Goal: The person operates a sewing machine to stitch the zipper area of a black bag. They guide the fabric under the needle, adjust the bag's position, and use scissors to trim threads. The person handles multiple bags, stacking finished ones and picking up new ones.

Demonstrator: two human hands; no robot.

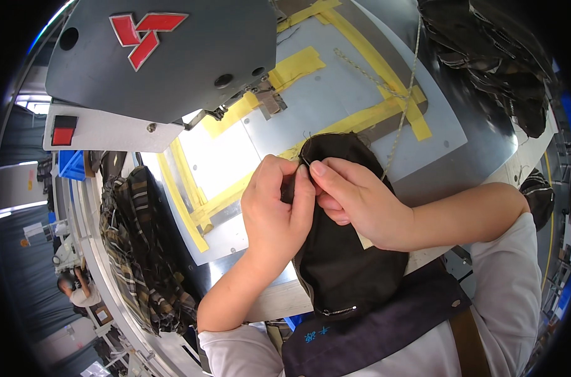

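Note:
Between my two hands is a black fabric pouch with a zipper along its lower side. My left hand is closed on the pouch's upper left edge, thumb against fingers. My right hand pinches the same edge just beside it, so the fingertips of both hands nearly meet. Loose threads stick up from the fabric above the fingertips. A small pale tag or strip shows under my right hand. The lower part of the pouch hangs over the table's front edge toward my dark apron.
A dark grey sewing machine head overhangs the far left. Yellow tape borders a pale plate on the metal table. A braided cord runs across the right. Plaid fabric is heaped at left, dark zippered pieces at far right.

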